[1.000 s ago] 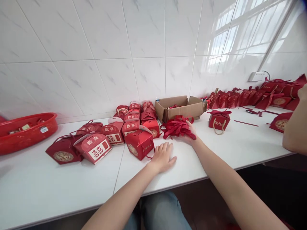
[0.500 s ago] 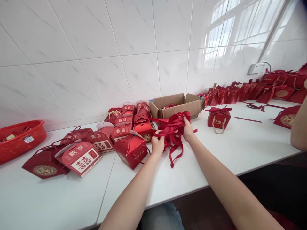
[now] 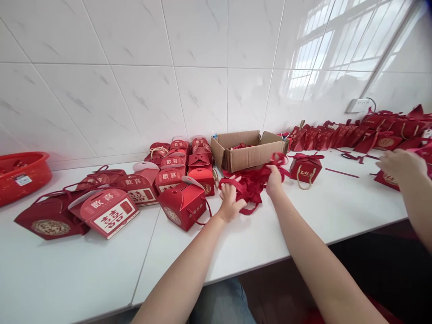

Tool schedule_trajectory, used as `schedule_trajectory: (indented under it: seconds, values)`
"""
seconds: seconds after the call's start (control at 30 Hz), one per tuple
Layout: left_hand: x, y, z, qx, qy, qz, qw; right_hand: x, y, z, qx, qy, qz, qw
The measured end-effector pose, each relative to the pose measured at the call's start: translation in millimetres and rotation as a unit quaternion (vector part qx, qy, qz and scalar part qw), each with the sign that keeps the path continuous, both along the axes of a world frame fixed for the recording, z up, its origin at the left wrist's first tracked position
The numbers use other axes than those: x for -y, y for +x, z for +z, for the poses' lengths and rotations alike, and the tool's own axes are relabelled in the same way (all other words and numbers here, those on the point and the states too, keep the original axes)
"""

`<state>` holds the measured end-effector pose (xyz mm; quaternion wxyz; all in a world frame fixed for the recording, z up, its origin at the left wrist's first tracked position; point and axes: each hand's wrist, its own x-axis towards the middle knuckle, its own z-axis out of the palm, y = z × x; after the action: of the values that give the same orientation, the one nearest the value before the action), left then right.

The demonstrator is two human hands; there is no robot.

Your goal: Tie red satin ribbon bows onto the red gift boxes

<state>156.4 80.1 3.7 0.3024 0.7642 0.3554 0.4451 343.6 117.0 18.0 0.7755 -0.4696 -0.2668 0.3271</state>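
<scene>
A tangled bundle of red ribbon (image 3: 251,185) lies on the white table between my hands, in front of the cardboard box. My left hand (image 3: 230,201) has a strand across its curled fingers, while its thumb sticks out to the right. At the bundle's right side, my right hand (image 3: 274,181) grips a clump of the ribbon, with loops rising above the fingers. Left of my left hand stands a red gift box (image 3: 184,204) with a cord handle. Another red box (image 3: 306,168), tied with a ribbon bow, stands to the right.
An open cardboard box (image 3: 254,157) stands by the tiled wall. More red boxes (image 3: 113,211) and a red plastic basin (image 3: 23,191) are at left. Rows of red boxes (image 3: 317,136) line the wall at right, where another person's hand (image 3: 401,164) reaches in.
The ribbon bundle has come down onto the table and spread out. My left hand's thumb has moved away from its fingers. The other person's hand has come further into view.
</scene>
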Motion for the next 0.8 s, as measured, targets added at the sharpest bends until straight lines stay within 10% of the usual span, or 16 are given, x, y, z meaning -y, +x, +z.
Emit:
schedule_trajectory:
  seconds: [0.33, 0.6, 0.8]
  values:
    - [-19, 2, -9.3, 0.105, -0.019, 0.091, 0.99, 44, -55, 9.8, 0.272, -0.006, 0.185, 0.944]
    - [-27, -6, -11.9, 0.077, -0.025, 0.15, 0.985, 22, -30, 7.1, 0.181, -0.033, -0.1, 0.978]
    - [-17, -8, -3.1, 0.028, 0.021, 0.142, 0.989, 13, -9, 1.9, 0.202, -0.059, -0.133, 0.969]
